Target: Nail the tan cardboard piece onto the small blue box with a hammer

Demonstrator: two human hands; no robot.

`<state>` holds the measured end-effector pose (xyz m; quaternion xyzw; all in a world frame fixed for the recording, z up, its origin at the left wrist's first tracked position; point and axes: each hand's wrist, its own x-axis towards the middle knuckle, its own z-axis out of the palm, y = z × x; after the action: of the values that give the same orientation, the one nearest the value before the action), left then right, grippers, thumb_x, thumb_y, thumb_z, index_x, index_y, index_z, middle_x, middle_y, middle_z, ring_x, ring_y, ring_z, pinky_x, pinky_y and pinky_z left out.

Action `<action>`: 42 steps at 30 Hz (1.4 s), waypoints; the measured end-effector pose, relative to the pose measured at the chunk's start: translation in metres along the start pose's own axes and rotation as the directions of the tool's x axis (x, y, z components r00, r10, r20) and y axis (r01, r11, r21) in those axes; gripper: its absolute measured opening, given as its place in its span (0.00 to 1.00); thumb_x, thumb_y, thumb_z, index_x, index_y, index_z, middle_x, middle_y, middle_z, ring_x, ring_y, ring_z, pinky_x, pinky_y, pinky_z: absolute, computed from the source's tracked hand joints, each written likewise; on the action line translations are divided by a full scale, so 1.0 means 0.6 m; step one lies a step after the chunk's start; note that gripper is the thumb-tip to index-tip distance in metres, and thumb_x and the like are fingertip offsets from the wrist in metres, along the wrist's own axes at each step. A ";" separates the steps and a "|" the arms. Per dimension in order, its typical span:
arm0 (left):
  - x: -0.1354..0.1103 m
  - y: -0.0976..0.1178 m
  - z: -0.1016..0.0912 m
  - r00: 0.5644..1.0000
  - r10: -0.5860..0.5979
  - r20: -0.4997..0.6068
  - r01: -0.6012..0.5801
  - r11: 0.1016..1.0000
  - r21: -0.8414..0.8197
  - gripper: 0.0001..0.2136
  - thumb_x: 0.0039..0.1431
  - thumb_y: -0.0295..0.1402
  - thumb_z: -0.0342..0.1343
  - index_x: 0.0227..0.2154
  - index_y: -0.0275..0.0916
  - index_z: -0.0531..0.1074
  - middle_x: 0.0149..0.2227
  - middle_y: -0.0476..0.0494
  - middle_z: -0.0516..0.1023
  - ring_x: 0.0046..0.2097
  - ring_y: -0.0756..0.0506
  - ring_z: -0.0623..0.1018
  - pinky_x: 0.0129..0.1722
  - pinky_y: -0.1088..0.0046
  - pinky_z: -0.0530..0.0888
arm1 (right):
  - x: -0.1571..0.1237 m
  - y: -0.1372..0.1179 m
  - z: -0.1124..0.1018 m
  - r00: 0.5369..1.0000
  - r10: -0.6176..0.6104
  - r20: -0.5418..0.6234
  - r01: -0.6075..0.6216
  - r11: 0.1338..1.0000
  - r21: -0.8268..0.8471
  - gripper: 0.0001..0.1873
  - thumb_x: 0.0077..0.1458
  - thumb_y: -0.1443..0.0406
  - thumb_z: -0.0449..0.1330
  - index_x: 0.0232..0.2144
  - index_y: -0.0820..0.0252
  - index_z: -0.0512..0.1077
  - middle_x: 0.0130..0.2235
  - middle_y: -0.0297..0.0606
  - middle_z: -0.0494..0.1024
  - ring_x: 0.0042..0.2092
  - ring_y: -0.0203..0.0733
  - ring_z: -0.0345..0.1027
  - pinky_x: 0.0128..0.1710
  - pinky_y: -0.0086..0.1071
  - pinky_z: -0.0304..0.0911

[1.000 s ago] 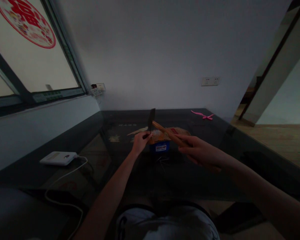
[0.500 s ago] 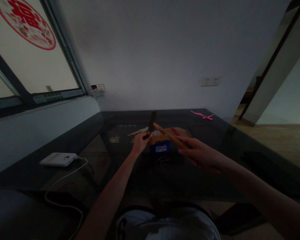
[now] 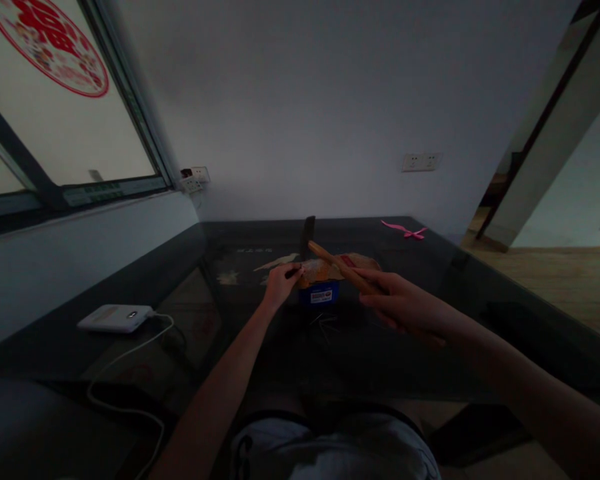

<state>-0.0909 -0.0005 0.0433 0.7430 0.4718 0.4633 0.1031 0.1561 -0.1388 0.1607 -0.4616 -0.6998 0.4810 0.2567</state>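
My left hand is closed around the dark handle of what looks like a knife. Its dark blade points up and away from me. In my right hand is a long wooden stick, slanting up to the left. The stick's far end is at the blade; whether the two touch, I cannot tell. Below them sits a blue box with a white label. Crumpled orange-brown packaging lies over its top, partly hidden by the stick and my left fingers.
A white power bank with a white cable lies on the left of the dark table. Thin pale strands lie before the box. A pink ribbon is at the back right. The wall stands behind.
The blade has tilted up slightly, and its tip now stands a little higher. The stick's far end has risen slightly with it. Both hands keep their grips.
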 end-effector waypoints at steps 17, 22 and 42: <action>0.001 -0.003 0.002 1.000 0.027 -0.013 -0.027 1.000 -0.008 0.07 0.56 0.34 0.56 0.32 0.38 0.77 0.36 0.43 0.80 0.39 0.44 0.78 0.42 0.67 0.73 | 0.000 -0.008 -0.002 1.000 -0.020 0.006 0.021 0.999 -0.034 0.37 0.54 0.67 0.54 0.64 0.59 0.47 0.18 0.23 0.61 0.14 0.27 0.54 0.11 0.20 0.54; 0.000 -0.005 0.003 1.000 0.004 -0.004 -0.004 1.000 0.008 0.07 0.55 0.34 0.56 0.32 0.38 0.77 0.34 0.43 0.80 0.37 0.44 0.78 0.40 0.68 0.74 | 0.005 0.000 -0.002 0.999 0.004 0.041 -0.002 0.999 -0.053 0.35 0.53 0.67 0.55 0.63 0.61 0.51 0.19 0.24 0.63 0.15 0.27 0.55 0.11 0.20 0.54; 0.001 -0.001 0.001 0.999 0.041 0.000 -0.041 0.999 0.016 0.07 0.56 0.34 0.56 0.32 0.38 0.77 0.35 0.43 0.80 0.37 0.44 0.78 0.41 0.67 0.73 | -0.001 -0.002 -0.007 1.000 -0.026 -0.012 0.026 1.000 0.014 0.36 0.53 0.66 0.54 0.63 0.58 0.49 0.18 0.23 0.61 0.15 0.27 0.55 0.12 0.19 0.54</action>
<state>-0.0910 0.0005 0.0429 0.7531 0.4603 0.4618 0.0875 0.1590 -0.1377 0.1635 -0.4534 -0.7007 0.4798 0.2705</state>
